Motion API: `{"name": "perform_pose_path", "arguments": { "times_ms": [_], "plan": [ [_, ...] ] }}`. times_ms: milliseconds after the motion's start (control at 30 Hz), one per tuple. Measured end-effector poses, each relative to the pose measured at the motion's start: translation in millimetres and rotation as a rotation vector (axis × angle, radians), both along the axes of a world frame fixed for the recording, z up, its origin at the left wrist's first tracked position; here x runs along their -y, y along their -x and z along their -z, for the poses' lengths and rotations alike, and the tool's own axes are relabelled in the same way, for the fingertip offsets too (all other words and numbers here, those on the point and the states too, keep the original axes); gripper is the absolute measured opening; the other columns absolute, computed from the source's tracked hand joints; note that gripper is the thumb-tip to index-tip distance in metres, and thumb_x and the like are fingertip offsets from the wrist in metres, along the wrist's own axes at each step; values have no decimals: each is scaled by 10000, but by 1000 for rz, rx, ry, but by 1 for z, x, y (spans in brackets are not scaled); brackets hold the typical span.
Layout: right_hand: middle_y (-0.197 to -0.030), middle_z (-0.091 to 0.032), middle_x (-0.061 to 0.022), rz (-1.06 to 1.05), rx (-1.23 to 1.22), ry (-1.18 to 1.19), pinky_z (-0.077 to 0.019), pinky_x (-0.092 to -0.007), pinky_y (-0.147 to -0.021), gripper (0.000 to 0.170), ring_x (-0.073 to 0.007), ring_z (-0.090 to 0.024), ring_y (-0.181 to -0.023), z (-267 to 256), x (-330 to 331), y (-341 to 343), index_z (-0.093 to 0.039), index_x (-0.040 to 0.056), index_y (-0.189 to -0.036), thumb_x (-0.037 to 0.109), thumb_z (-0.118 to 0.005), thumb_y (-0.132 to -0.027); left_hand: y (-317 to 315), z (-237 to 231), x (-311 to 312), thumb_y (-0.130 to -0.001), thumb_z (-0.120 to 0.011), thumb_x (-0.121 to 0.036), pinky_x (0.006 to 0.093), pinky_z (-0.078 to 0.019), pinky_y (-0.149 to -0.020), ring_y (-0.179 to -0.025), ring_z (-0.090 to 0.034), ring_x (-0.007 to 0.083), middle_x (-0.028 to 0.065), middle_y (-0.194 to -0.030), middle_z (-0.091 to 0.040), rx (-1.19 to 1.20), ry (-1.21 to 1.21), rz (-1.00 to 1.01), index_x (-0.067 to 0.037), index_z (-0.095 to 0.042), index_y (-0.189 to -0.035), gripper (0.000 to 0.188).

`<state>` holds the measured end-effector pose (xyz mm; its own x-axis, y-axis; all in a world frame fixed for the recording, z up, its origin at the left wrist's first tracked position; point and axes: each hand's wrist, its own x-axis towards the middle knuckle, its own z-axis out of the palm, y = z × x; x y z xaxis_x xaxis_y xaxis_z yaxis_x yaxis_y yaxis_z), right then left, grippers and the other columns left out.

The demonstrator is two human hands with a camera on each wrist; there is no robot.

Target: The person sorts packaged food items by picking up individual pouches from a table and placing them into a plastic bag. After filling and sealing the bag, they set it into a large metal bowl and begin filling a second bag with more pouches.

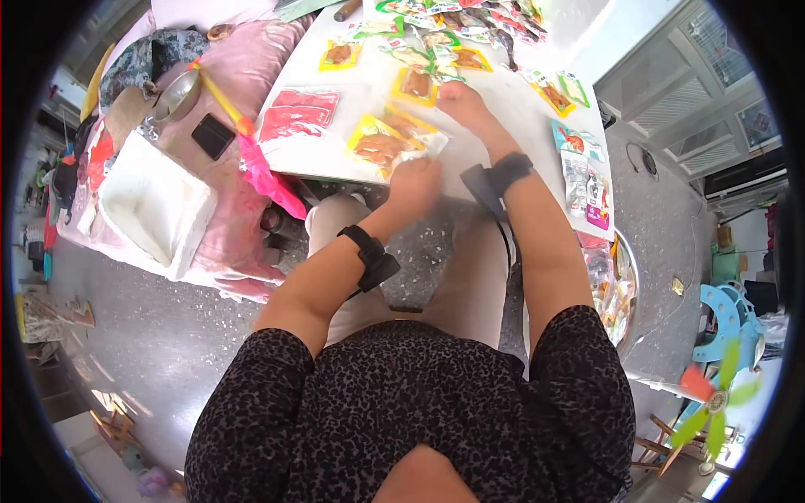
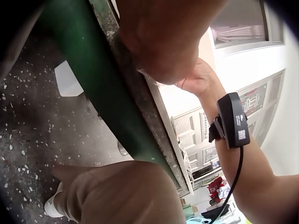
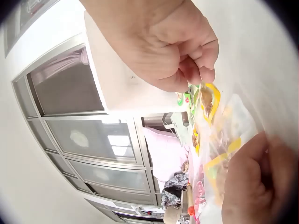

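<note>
My left hand (image 1: 415,186) grips the near corner of a clear plastic bag (image 1: 436,141) at the table's front edge. Inside the bag are yellow-edged snack packets (image 1: 377,144) with brown food showing. Just beyond it, my right hand (image 1: 465,107) has its fingers curled, with thumb and fingertips pinching the edge of another yellow-edged snack packet (image 1: 415,86). In the right wrist view that packet (image 3: 209,102) hangs over the fingertips' end. The left wrist view shows mostly the back of the left hand (image 2: 161,51), and what it holds is hidden there.
Pink packs (image 1: 298,116) lie left on the white table (image 1: 478,180); several more packets (image 1: 436,50) are spread at the back. Other packs (image 1: 579,180) line the right edge. A bed with a white foam box (image 1: 155,205) and phone (image 1: 213,137) is at left. A basin (image 1: 629,277) stands at right.
</note>
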<state>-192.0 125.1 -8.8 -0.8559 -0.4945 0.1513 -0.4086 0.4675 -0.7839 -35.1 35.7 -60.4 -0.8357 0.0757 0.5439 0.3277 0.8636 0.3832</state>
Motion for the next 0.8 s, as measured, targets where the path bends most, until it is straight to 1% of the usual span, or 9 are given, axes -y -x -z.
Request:
{"name": "perform_pose_path", "arguments": {
  "times_ms": [100,167,200,300,400,500,600,700,800],
  "plan": [
    [-935,-553,-112,-72,-298,-226,-417,-319,-736,322,-250,-530,-864,2,36,11,-526,51,-927,215,-589,-657,-1,4,0,-638,-491,-98,393,-412,-558,-612,-523,277,103,-619,-503,30,47,-3,-64,-490,-653,37],
    [-1000,-512,-134,-150,-325,-459,-391,-342,-789,362,-251,-489,-945,0,52,18,-514,45,-930,252,-604,-647,0,4,0,-640,-487,-109,392,-413,-570,-619,-524,279,107,-630,-507,73,104,-3,-56,-508,-673,66],
    [-1033,-492,-144,-186,-339,-575,-379,-353,-816,382,-252,-469,-985,-1,58,21,-508,43,-932,271,-612,-643,0,4,0,-643,-487,-119,390,-414,-573,-622,-524,280,108,-634,-508,76,88,0,-53,-514,-680,80],
    [-960,-525,-127,-136,-364,-632,-395,-356,-797,295,-271,-490,-945,1,66,22,-523,57,-912,231,-562,-676,0,2,0,-652,-489,-137,388,-414,-580,-627,-525,282,111,-639,-510,58,49,10,-46,-522,-688,103],
    [-888,-551,-113,-125,-467,-683,-410,-373,-767,194,-282,-521,-873,19,73,36,-540,73,-878,177,-481,-725,-1,1,0,-658,-490,-137,388,-411,-579,-625,-525,281,111,-634,-509,16,34,18,-49,-514,-671,91],
    [-845,-579,-118,-154,-615,-759,-447,-393,-670,192,-287,-557,-803,16,63,29,-549,48,-866,118,-415,-747,-2,-2,2,-661,-492,-135,391,-410,-575,-625,-526,280,110,-632,-509,4,25,20,-54,-509,-660,82],
    [-825,-575,-132,-60,-628,-530,-443,-393,-647,189,-296,-555,-788,10,45,19,-541,44,-856,126,-411,-747,-4,-2,1,-658,-495,-128,391,-409,-572,-620,-525,277,106,-628,-507,-18,22,25,-59,-505,-654,69],
    [-834,-569,-149,39,-541,-294,-434,-388,-623,161,-315,-549,-764,-6,15,5,-523,34,-836,121,-408,-763,-2,0,-1,-652,-499,-123,388,-413,-574,-622,-527,273,100,-629,-510,18,43,4,-65,-502,-646,58],
    [-826,-563,-147,232,-455,44,-428,-350,-628,141,-286,-552,-748,-32,-18,-10,-511,26,-835,128,-432,-778,-3,-4,-1,-647,-502,-121,382,-420,-578,-637,-535,271,99,-640,-521,70,60,-2,-69,-500,-637,53]
  ]
}}
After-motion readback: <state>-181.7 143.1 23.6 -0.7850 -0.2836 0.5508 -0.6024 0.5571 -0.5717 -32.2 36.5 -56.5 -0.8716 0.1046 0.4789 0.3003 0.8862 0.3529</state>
